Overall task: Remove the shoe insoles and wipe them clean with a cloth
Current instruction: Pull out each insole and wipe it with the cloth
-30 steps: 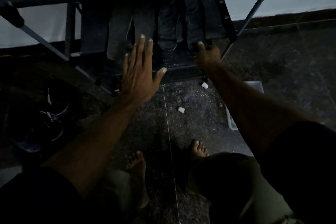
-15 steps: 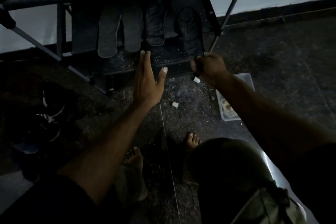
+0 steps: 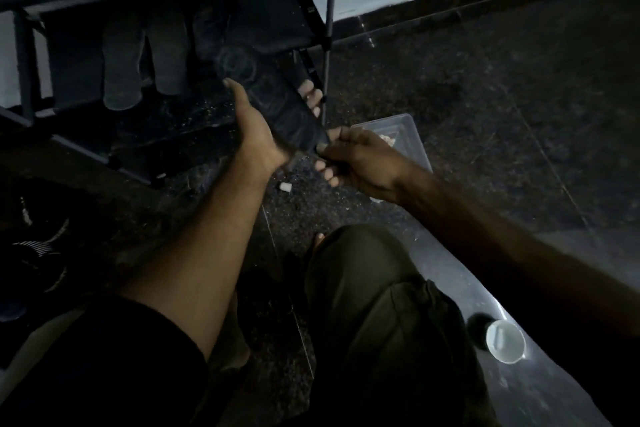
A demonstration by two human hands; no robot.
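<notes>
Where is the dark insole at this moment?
In the head view, the dark insole is centre-left, held between both hands just in front of the shoe rack, tilted above the floor.

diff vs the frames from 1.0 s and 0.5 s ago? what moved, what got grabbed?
The dark shoe has come off the shoe rack, toward the person. The right hand, which reached in for it, now pinches its near end. The left hand, flat and free before, now cups it from below. The grey insoles stayed on the rack; the clear container and white bits stayed on the floor.
</notes>
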